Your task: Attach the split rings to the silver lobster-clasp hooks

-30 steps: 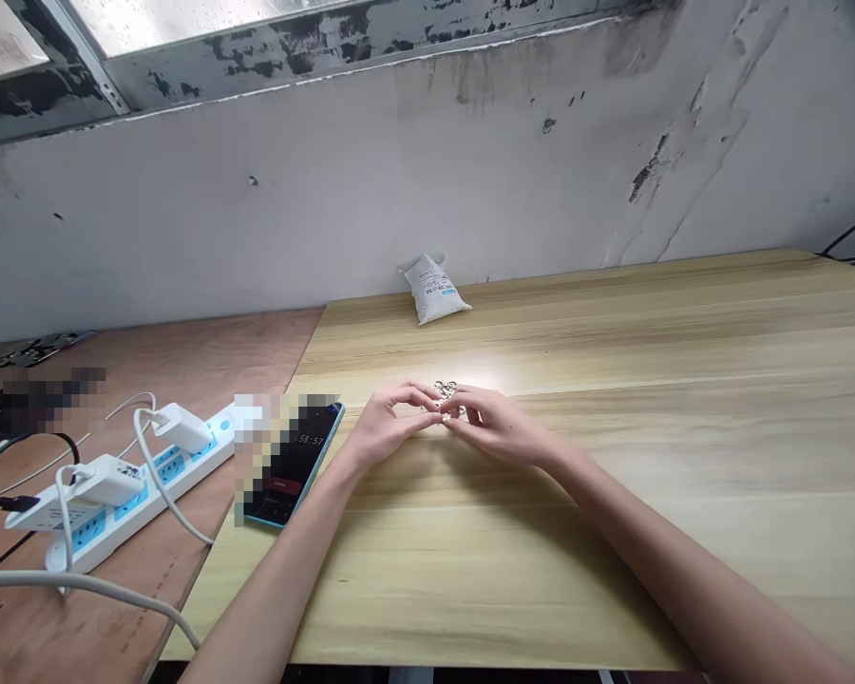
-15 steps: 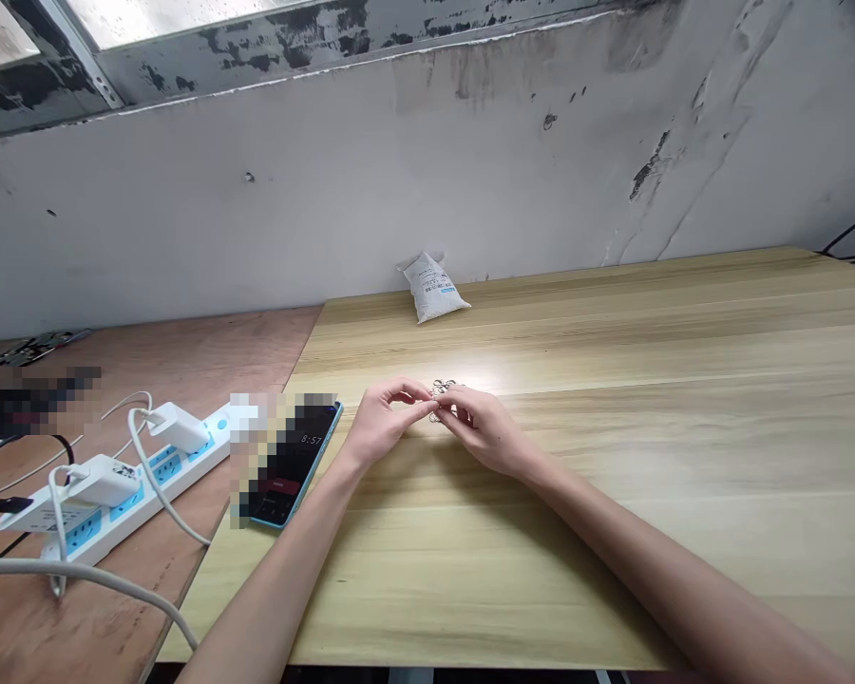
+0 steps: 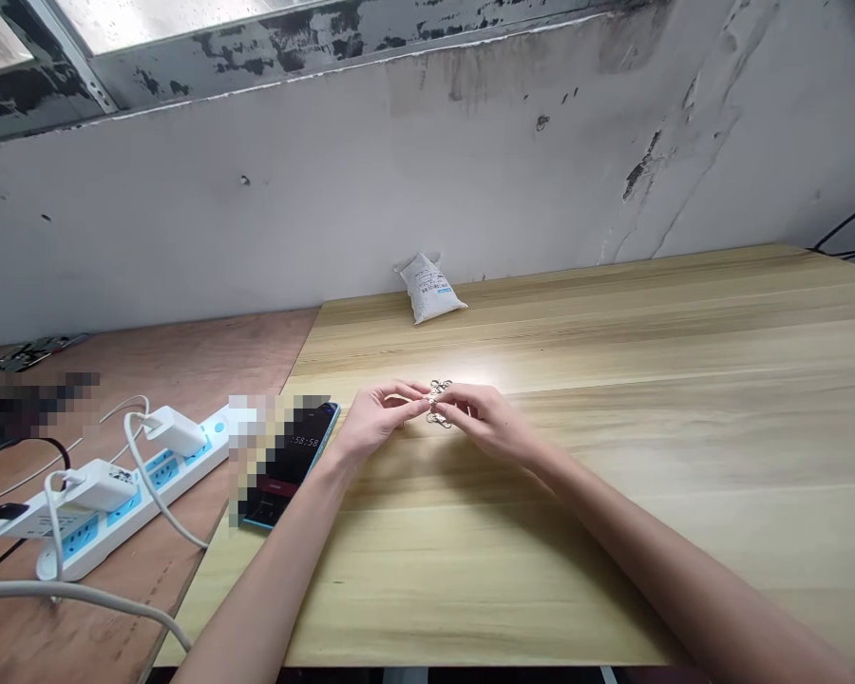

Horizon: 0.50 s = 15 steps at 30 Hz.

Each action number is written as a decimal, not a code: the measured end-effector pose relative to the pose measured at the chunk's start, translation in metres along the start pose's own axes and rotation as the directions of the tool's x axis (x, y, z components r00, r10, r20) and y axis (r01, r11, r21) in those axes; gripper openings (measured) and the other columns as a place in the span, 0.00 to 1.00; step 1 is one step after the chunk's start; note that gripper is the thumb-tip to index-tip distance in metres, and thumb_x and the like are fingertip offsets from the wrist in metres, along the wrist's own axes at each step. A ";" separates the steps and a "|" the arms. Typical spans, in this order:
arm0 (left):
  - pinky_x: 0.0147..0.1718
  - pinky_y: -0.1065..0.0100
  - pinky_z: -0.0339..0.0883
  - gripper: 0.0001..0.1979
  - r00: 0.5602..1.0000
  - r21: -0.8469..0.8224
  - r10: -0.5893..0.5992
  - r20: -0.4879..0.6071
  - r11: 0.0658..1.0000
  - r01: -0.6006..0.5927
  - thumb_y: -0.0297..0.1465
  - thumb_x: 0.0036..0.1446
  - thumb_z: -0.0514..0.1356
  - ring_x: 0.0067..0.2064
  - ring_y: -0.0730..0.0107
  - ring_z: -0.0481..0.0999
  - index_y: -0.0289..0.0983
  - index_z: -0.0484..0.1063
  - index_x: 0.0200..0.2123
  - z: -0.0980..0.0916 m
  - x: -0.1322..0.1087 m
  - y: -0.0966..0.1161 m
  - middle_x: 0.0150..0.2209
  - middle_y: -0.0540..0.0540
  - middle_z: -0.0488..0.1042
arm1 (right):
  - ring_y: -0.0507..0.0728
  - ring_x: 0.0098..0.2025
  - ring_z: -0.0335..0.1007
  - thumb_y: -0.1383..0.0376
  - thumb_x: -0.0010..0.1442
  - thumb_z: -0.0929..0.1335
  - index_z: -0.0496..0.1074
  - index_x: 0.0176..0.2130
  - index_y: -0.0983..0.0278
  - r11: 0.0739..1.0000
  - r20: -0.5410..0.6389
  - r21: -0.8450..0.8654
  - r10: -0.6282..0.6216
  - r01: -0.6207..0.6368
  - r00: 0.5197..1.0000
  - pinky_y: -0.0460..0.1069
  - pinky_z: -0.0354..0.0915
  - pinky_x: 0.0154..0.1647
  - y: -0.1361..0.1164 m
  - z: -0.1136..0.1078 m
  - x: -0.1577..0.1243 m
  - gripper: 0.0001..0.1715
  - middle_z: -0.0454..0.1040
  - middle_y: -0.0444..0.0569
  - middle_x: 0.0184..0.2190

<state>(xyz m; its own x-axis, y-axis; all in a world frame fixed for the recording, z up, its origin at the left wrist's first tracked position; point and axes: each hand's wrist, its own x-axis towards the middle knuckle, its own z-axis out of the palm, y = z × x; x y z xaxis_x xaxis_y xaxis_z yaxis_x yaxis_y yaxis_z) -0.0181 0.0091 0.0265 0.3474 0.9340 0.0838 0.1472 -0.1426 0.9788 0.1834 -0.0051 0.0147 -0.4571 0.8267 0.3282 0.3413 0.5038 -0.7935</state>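
A small bunch of thin metal rings or wire loops (image 3: 440, 419) shows between my hands, above the light wood table (image 3: 613, 399). My left hand (image 3: 379, 416) comes in from the left, with thumb and fingertips pinched at the left side of the metal piece. From the right, my right hand (image 3: 485, 418) pinches the same piece, its fingertips close to those of the left. The fingers partly hide the metal piece, so its full shape cannot be made out.
A phone (image 3: 295, 465) with a timer lies left of my left forearm. Further left, a white power strip (image 3: 142, 503) with chargers and cables rests on a reddish board (image 3: 256, 347). A white packet (image 3: 431, 290) sits by the wall.
The fingertips have drawn slightly apart, and more of the metal loops shows below them. The whole view has shifted a little.
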 end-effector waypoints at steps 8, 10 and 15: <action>0.50 0.52 0.62 0.05 0.914 0.749 0.376 0.153 0.559 -0.355 0.29 0.59 0.61 0.49 0.56 0.70 0.41 0.77 0.33 0.004 -0.004 0.001 0.43 0.46 0.79 | 0.50 0.25 0.57 0.60 0.65 0.62 0.70 0.28 0.65 0.986 0.119 0.065 0.145 -0.154 0.982 0.45 0.52 0.25 -0.004 -0.001 -0.001 0.17 0.67 0.43 0.23; 0.53 0.50 0.58 0.06 0.889 0.815 0.427 0.168 0.446 -0.369 0.28 0.60 0.59 0.50 0.56 0.70 0.41 0.76 0.33 0.008 -0.005 0.001 0.43 0.46 0.79 | 0.49 0.24 0.55 0.60 0.65 0.62 0.68 0.27 0.65 0.977 0.145 0.109 0.166 -0.182 0.975 0.45 0.51 0.25 -0.005 0.003 -0.001 0.17 0.64 0.42 0.22; 0.63 0.45 0.45 0.07 0.848 0.858 0.488 0.207 0.326 -0.397 0.26 0.60 0.57 0.54 0.56 0.69 0.41 0.75 0.33 0.010 -0.006 0.000 0.45 0.48 0.79 | 0.49 0.24 0.53 0.61 0.66 0.59 0.64 0.28 0.63 0.973 0.188 0.134 0.163 -0.189 0.969 0.45 0.51 0.25 -0.006 0.008 -0.002 0.16 0.61 0.40 0.22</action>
<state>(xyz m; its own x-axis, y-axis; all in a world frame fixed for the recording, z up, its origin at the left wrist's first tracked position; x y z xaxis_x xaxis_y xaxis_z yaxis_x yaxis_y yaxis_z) -0.0104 0.0003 0.0245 0.5578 0.6545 0.5104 0.7046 -0.6984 0.1255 0.1754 -0.0122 0.0148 -0.5416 0.8355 0.0926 0.3083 0.2999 -0.9028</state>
